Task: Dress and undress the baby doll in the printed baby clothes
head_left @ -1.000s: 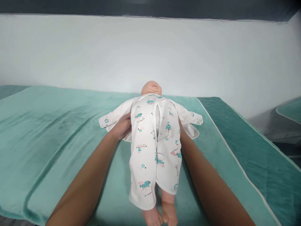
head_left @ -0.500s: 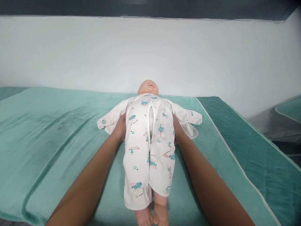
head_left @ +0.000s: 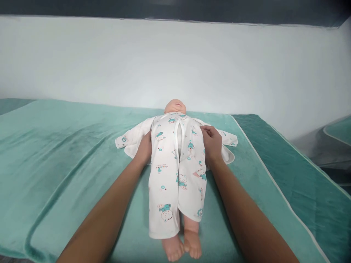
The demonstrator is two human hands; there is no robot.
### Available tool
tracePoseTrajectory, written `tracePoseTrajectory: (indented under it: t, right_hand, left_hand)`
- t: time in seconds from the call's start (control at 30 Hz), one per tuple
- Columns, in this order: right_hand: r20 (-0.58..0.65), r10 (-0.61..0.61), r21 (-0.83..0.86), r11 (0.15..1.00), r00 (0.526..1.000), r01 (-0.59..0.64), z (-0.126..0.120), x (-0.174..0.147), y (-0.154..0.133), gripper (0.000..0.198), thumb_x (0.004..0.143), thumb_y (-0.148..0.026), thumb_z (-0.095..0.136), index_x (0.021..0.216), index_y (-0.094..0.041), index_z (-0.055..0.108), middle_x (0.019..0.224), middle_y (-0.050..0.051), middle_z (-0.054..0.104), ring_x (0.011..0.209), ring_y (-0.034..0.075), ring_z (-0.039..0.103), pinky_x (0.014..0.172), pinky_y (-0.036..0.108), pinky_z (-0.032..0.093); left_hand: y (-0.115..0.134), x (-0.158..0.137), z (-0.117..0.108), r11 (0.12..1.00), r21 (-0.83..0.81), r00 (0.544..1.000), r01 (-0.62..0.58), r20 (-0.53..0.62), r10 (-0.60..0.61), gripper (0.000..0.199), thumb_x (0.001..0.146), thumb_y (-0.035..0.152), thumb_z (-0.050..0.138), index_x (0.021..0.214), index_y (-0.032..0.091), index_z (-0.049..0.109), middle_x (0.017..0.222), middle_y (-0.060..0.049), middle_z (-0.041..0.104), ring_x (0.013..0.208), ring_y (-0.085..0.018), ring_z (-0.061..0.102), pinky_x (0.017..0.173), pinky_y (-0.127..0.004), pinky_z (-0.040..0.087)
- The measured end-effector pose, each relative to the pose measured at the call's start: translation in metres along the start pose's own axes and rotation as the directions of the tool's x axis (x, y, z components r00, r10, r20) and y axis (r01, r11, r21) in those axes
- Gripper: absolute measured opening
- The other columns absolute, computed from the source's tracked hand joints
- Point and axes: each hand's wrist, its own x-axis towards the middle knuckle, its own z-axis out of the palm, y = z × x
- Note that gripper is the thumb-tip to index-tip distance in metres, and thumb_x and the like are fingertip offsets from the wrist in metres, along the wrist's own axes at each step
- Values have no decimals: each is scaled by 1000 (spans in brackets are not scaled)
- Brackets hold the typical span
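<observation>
A baby doll [head_left: 175, 106] lies on its back, head toward the wall and bare feet toward me. It wears a white long-sleeved top [head_left: 134, 133] and white printed trousers [head_left: 164, 179], pulled high on its torso, with an opening at the crotch. My right hand [head_left: 213, 143] is at the right side of the trousers near the waist, its fingers curled and pinched at the fabric's edge. My left hand [head_left: 145, 146] lies against the trousers' left side, its fingers hidden behind the cloth and the doll's body.
A light green plush blanket [head_left: 68, 157] with folds at left lies under the doll. Darker green cloth [head_left: 296, 175] shows along the right side. A white wall [head_left: 175, 62] stands behind, and another green-covered surface [head_left: 340, 129] is at far right.
My right hand has come out from beside and beneath the doll up to the trousers' edge. The left hand has drawn out slightly. Doll and trousers appear a little further right in view.
</observation>
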Motion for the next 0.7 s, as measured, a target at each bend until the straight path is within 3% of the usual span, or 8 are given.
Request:
tracePoseTrajectory:
  t: [0.07,0.27,0.4,0.47,0.57,0.7]
  right_hand:
    - [-9,-40,27,999,999,40,0,-2,-4,21,80,-35,60,92,-20,68,91,4,70,89,21,64,86,37,49]
    - [190,-123,8,992,974,123,-1,-11,-20,24,87,-38,56,96,-23,72,110,3,71,105,22,61,97,38,46]
    - [218,-123,-24,991,968,131,-5,-11,-12,28,88,-38,53,102,-21,70,110,5,71,106,22,62,98,40,45]
    - [201,-112,-83,988,973,130,-10,-16,-4,30,86,-36,53,107,-19,67,112,7,70,106,23,62,98,42,45]
    - [246,-100,-283,944,964,170,-24,-39,3,37,82,-30,56,116,-17,62,118,13,68,107,28,61,95,46,46]
    - [474,-207,-469,763,856,444,-51,-88,3,34,84,-25,55,117,-18,63,122,15,63,114,31,54,97,47,44]
  left_hand:
    - [-3,1,1,994,92,998,-66,5,66,33,74,27,58,103,17,70,117,-9,72,113,-31,60,102,-42,42]
    - [-11,2,-1,991,134,992,-19,-117,35,24,71,28,60,92,20,67,99,-7,73,97,-28,60,94,-39,45]
    - [-10,0,-4,973,228,989,-23,-137,56,18,73,27,58,89,21,65,94,-6,72,90,-26,59,88,-38,46]
    - [-11,-9,-6,942,326,991,-76,-77,107,17,77,27,54,88,20,66,94,-9,72,90,-28,60,88,-41,46]
    - [-13,-36,-8,866,439,971,-240,105,216,18,79,30,57,86,19,69,99,-13,72,96,-32,62,90,-44,46]
    - [-20,-80,-14,728,498,877,-471,355,324,19,81,32,61,90,20,72,102,-14,70,104,-33,61,94,-45,46]
